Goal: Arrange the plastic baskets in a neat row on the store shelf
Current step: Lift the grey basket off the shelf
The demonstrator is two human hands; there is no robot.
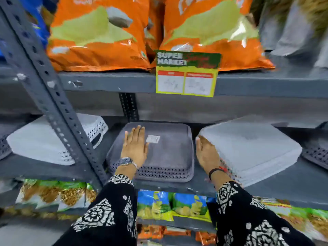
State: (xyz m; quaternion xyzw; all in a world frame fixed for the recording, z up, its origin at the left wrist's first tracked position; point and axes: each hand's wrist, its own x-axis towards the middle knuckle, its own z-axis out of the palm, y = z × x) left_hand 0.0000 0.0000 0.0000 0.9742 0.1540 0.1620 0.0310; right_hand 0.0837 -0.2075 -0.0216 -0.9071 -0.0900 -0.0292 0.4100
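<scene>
A dark grey plastic basket (170, 153) lies upside down in the middle of the grey shelf (276, 181), with a small white label on its base. My left hand (134, 148) rests flat on its base, fingers spread. To its right lies an upside-down stack of white baskets (252, 150). My right hand (206, 153) presses edge-on against the stack's left side, in the gap between the two. Left of the upright, another white basket (40, 144) lies upside down with one more behind it (94, 128).
A slanted perforated upright (58, 103) crosses in front of the shelf. A dark grey basket (316, 155) pokes in at the right edge. Orange bags (99, 36) and a yellow price tag (186, 75) fill the shelf above; snack packets (159, 206) sit below.
</scene>
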